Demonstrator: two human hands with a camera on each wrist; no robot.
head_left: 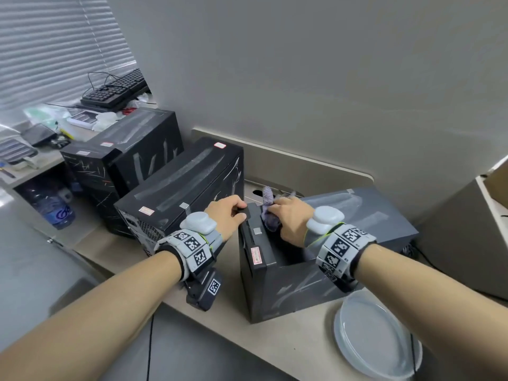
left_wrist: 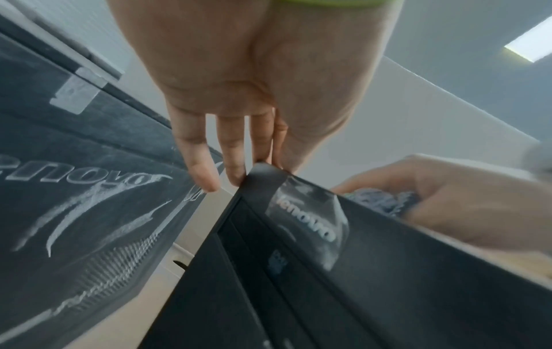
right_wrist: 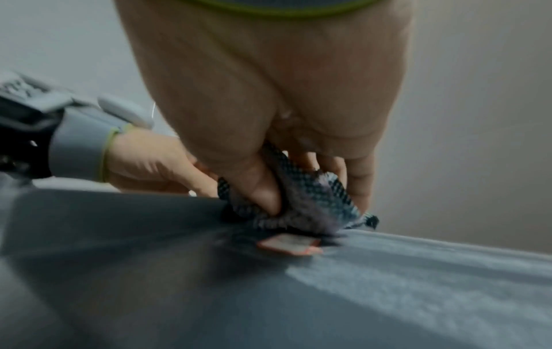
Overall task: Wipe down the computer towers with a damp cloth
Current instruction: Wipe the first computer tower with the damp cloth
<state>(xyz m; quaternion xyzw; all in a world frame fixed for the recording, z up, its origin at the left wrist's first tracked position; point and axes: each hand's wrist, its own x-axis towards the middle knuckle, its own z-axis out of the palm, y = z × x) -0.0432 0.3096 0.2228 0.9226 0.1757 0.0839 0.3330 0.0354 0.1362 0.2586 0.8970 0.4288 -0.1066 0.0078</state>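
Three dusty black computer towers lie on the beige desk. The nearest tower [head_left: 371,215] [left_wrist: 388,271] [right_wrist: 298,295] sits in front of me. My left hand [head_left: 229,213] [left_wrist: 239,94] grips its front top corner, thumb on top and fingers [left_wrist: 203,165] down the side. My right hand [head_left: 291,218] [right_wrist: 269,94] holds a bunched purple-grey cloth [head_left: 268,200] [right_wrist: 313,205] [left_wrist: 376,200] and presses it on the tower's top, next to a red-edged label [right_wrist: 286,244]. The middle tower [head_left: 187,182] [left_wrist: 74,189] and the far tower [head_left: 132,144] lie to the left, streaked with dust.
A clear round plastic dish [head_left: 376,334] sits at the desk's front right. The wall stands close behind the towers. A keyboard [head_left: 118,89] and clutter lie at the far left, a water bottle [head_left: 55,210] stands below. A cardboard box [head_left: 494,177] is at the right.
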